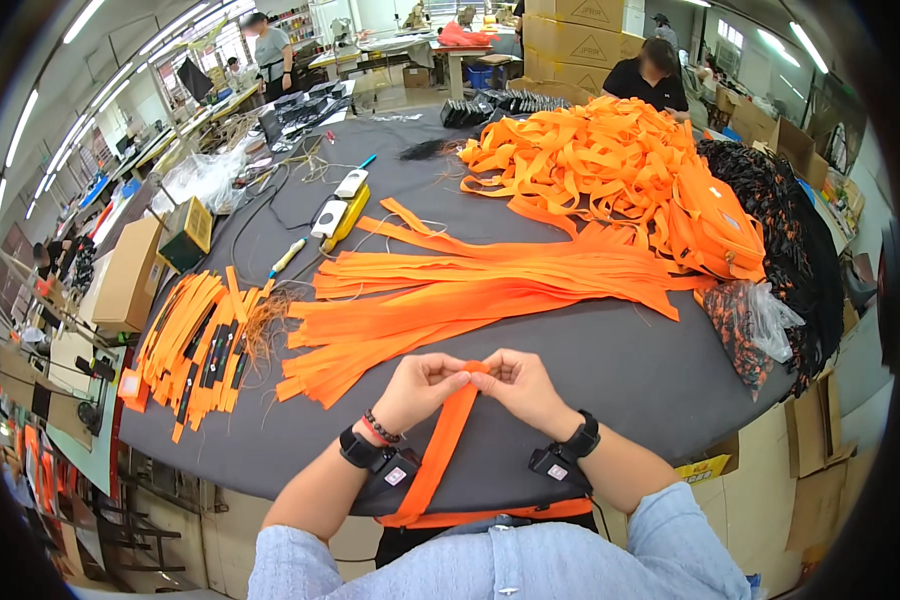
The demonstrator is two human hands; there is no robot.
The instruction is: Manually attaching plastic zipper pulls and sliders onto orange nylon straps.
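Pinching the top end of an orange strap (448,440) between both sets of fingertips, left hand (422,388) and right hand (518,385) pressed together at the near edge of the dark grey table (610,365), almost touching each other. Running down from the fingers over that near edge toward the body, between the two forearms. Lying just beyond the hands, toward the middle of the table, a fanned spread of long orange strips (470,290). Piling up toward the far right edge, a loose heap of orange webbing (580,155), with orange pouches (715,225) beside it and dark patterned fabric (780,215) along the right edge. Sitting at the left edge, a bundle of shorter orange pieces with black parts (190,340). Resting near the far left, a yellow hand tool (345,215). Standing at the far edge, a person in a black shirt (650,80).
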